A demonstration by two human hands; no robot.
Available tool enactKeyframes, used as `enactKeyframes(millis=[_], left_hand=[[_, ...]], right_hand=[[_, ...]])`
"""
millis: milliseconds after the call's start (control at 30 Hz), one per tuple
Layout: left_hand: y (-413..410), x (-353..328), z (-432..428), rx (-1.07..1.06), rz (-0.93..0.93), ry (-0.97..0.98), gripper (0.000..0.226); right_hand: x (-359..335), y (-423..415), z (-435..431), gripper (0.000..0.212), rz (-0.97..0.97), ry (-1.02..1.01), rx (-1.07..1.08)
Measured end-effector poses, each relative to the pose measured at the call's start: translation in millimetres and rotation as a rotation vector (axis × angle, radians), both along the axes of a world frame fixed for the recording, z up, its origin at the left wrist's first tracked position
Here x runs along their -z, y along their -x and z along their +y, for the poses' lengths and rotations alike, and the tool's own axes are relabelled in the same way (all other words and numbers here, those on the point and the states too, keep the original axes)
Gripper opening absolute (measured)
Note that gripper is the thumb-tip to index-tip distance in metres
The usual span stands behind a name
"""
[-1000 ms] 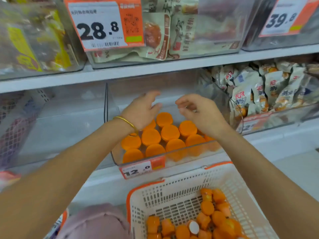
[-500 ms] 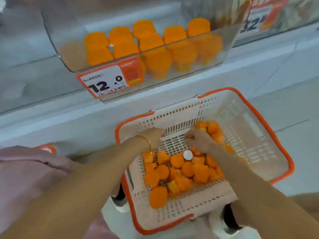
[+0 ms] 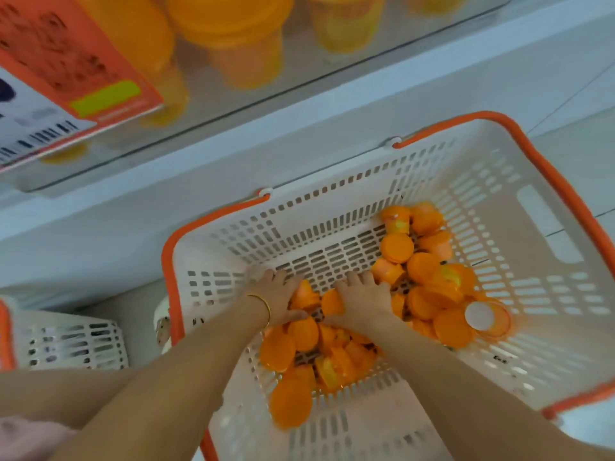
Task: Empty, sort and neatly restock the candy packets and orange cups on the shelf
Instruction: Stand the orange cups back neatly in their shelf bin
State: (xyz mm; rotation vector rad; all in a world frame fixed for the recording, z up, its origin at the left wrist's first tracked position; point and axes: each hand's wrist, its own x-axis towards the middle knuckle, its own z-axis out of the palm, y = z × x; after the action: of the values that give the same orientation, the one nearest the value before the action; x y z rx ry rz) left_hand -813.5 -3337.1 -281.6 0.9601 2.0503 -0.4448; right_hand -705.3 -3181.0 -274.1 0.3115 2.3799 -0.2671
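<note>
Orange cups point(image 3: 422, 281): lay loose in a heap on the basket floor; more stood in the clear bin point(image 3: 299, 78) on the shelf above.
Left hand point(image 3: 278, 296): fingers spread flat on the cups, holding nothing clearly.
Right hand point(image 3: 364, 299): fingers spread over the cups; grip not clear.
Basket point(image 3: 499, 201): white, orange rim, below the shelf.
Price tag point(image 3: 60, 78): on the bin front.
</note>
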Motion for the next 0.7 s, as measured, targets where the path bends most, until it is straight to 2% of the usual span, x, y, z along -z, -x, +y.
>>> enactKeyframes(millis=[100, 200, 400, 500, 600, 700], left_hand=[[4.1, 6.5, 5.5, -0.045, -0.042, -0.012, 0.088], [8.2, 10.4, 8.0, -0.16, -0.076, -0.061, 0.082], [9.6, 5.0, 14.8, -0.474, -0.138, -0.209, 0.041], [9.9, -14.8, 19.2, -0.737, -0.258, -0.285, 0.052], [9.9, -47.1, 23.5, -1.043, -0.396, -0.311, 0.062], [8.7, -86.5, 29.6, -1.179, -0.495, -0.34, 0.061]], right_hand=[[2.7, 8.7, -4.7, 0.084, -0.056, -0.042, 0.006], [1.1, 13.3, -5.0, 0.078, -0.065, -0.001, 0.031], [-6.3, 7.1, 2.2, 0.068, 0.067, 0.166, 0.162], [-12.1, -0.4, 11.3, 0.063, 0.115, 0.261, 0.255], [-31.2, -8.5, 22.1, 0.04, 0.232, 0.458, 0.493], [-60.1, -12.9, 38.7, 0.025, 0.235, 0.832, 0.964]])
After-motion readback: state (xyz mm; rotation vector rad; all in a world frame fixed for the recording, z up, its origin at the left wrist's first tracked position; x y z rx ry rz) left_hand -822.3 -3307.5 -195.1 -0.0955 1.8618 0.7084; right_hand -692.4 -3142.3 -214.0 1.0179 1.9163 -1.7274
